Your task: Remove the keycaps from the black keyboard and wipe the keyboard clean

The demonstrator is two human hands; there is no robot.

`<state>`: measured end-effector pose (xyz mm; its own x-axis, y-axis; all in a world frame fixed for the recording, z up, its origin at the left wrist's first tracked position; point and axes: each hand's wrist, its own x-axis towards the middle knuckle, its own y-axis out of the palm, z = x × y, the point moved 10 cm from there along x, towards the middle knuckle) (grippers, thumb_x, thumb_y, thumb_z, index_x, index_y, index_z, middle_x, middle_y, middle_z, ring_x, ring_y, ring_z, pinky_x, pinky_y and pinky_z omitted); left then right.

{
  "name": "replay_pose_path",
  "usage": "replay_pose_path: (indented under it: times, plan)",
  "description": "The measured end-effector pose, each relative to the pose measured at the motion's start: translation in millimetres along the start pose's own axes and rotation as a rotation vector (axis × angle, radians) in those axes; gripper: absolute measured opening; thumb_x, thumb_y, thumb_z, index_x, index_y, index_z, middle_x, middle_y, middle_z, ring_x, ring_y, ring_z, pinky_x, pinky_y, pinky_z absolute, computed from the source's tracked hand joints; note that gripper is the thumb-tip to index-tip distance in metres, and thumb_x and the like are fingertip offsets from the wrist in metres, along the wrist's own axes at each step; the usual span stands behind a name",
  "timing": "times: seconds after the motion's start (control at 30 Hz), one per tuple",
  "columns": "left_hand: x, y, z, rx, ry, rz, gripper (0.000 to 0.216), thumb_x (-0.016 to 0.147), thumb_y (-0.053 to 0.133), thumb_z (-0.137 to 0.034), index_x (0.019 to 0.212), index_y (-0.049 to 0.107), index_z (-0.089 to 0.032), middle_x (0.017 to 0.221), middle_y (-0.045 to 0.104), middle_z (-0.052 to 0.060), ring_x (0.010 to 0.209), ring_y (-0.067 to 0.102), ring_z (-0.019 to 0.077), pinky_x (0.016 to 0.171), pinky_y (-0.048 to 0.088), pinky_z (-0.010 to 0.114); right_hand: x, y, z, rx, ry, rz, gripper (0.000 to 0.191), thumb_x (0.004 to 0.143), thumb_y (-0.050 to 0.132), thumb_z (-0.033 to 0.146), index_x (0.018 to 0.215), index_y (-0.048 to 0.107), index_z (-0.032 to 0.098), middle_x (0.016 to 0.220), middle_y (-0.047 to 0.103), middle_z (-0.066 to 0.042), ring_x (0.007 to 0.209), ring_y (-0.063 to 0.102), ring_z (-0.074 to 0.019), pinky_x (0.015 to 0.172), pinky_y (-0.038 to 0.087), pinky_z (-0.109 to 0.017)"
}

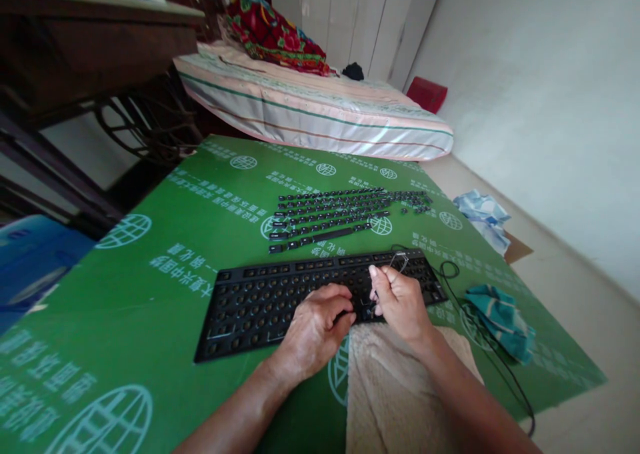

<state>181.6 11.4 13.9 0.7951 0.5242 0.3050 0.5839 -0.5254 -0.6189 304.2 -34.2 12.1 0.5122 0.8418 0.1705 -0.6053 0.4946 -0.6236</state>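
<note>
A black keyboard frame (260, 301) with its keycaps taken off lies on a green printed board (165, 241). My left hand (320, 327) rests on the keyboard's near edge with fingers curled and pressed against it. My right hand (400, 301) sits beside it, fingers closed on a thin wire keycap puller (400, 262) that sticks up above the keyboard's right part. Rows of removed black keycaps (335, 215) are laid out on the board beyond the keyboard.
The keyboard's black cable (480, 334) loops off to the right past a teal cloth (500, 321). A beige towel (395, 394) lies at the near edge. A mattress (310, 107) lies behind, dark furniture (90, 61) at left, a blue-white cloth (483, 211) at right.
</note>
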Motion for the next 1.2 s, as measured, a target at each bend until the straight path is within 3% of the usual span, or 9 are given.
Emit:
replay_pose_path:
  times: [0.4,0.6,0.87,1.2]
  plan:
    - [-0.1,16.4,-17.6,0.223,-0.041,0.107,0.020,0.078,0.052,-0.012,0.092,0.065,-0.019,0.093,0.063,0.006,0.091,0.059,0.0218,0.083,0.049,0.036,-3.2,8.8,14.9,0.017,-0.152,0.045,0.042,0.088,0.042,0.047,0.055,0.043,0.021,0.047,0.043,0.004,0.046,0.042,-0.0090,0.049,0.033,-0.020]
    - [9.4,29.6,-10.5,0.247,-0.102,0.140,0.024,0.074,0.061,-0.015,0.098,0.064,-0.018,0.099,0.062,0.007,0.094,0.058,0.0240,0.084,0.048,0.037,-4.3,5.6,13.2,-0.009,-0.158,-0.033,0.038,0.086,0.044,0.046,0.057,0.048,0.021,0.047,0.048,0.003,0.045,0.043,-0.0091,0.050,0.035,-0.020]
    - [8.0,34.8,-7.2,0.291,-0.034,0.094,0.017,0.077,0.062,-0.022,0.093,0.066,-0.018,0.090,0.061,0.006,0.089,0.057,0.0222,0.081,0.046,0.034,-10.6,-3.7,11.5,0.023,-0.177,-0.143,0.039,0.087,0.045,0.044,0.055,0.046,0.021,0.046,0.048,0.003,0.044,0.045,-0.0094,0.049,0.036,-0.020]
    - [6.8,35.7,-11.4,0.314,-0.009,0.106,0.008,0.080,0.061,-0.023,0.076,0.067,-0.020,0.078,0.060,0.002,0.077,0.056,0.0182,0.070,0.041,0.030,-8.7,-11.3,-1.7,0.247,-0.096,-0.232,0.041,0.089,0.045,0.043,0.056,0.050,0.019,0.043,0.048,0.004,0.040,0.046,-0.0079,0.046,0.037,-0.019]
